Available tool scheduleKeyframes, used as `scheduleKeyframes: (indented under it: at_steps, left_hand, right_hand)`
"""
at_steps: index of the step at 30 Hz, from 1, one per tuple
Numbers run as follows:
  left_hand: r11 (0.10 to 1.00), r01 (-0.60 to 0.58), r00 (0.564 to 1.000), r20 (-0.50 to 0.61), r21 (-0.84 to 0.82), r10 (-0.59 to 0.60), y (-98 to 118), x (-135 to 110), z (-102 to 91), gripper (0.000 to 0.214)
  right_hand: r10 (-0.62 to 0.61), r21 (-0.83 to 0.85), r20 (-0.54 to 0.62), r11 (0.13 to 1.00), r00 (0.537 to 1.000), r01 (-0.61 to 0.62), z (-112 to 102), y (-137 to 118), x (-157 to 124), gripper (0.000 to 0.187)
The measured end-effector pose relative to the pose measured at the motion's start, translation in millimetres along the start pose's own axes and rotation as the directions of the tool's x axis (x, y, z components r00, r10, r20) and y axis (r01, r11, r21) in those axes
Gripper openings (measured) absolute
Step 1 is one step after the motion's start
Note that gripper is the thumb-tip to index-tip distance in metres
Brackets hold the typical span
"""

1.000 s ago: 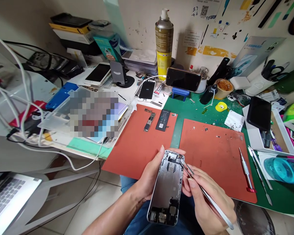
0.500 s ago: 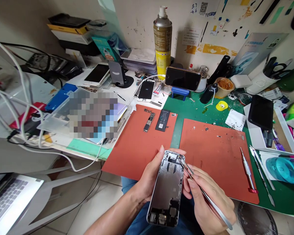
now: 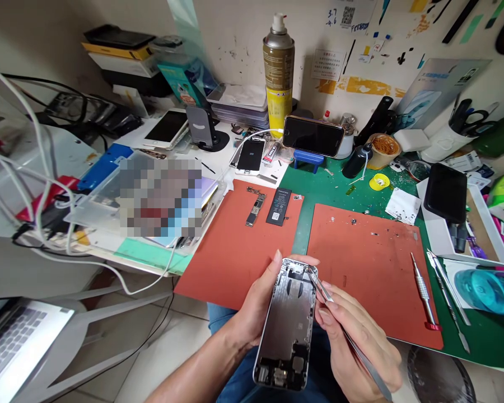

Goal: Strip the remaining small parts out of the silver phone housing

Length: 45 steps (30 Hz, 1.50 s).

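Note:
My left hand (image 3: pixel 256 305) is closed around the left edge and top of an opened phone housing (image 3: pixel 285 324), tilted above my lap with its inside facing me. Pinched in my right hand (image 3: pixel 357 336) is a pair of metal tweezers (image 3: pixel 353 338). The tweezer tips meet the upper right corner of the housing, by its small camera-side parts; whether they grip anything there is too small to tell. Beyond the hands, a logic board (image 3: pixel 255 208) and a black phone battery (image 3: pixel 279 207) lie on the left orange mat (image 3: pixel 231 252).
On the right orange mat (image 3: pixel 373 280) are tiny screws and a screwdriver (image 3: pixel 422 288). Metal prying tools (image 3: pixel 449 302) lie beside it. A phone (image 3: pixel 313 136) rests on a blue stand. A spray can (image 3: pixel 279 73) stands behind. A laptop (image 3: pixel 21 341) is at lower left.
My right hand and the tweezers have shifted slightly, the tweezers' rear end dropping a little lower. The tips stay at the same corner, and my left hand keeps its hold.

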<state>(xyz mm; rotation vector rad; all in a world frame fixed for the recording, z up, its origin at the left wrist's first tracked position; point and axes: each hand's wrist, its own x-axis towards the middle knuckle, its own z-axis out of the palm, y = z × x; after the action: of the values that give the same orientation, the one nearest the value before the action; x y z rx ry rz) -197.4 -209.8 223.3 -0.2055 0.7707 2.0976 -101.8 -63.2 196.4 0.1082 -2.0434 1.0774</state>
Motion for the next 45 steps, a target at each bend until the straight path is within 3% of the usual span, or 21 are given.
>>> scheduleKeyframes:
  at_steps: [23,45]
  left_hand:
    - [0.999,-0.042,0.996,-0.074,0.029,0.045,-2.9,-1.7,1.5,0.061]
    - [0.985,-0.075,0.983,-0.154,0.153,0.099,-4.6,-2.5,1.0,0.068]
  right_hand:
    - [-0.11,-0.108,0.005,0.988,0.994,0.11,5.8,-1.3,-2.2,0.06]
    - [-0.141,-0.159,0.01,0.977,0.99,0.141,12.8,-2.9,5.9,0.056]
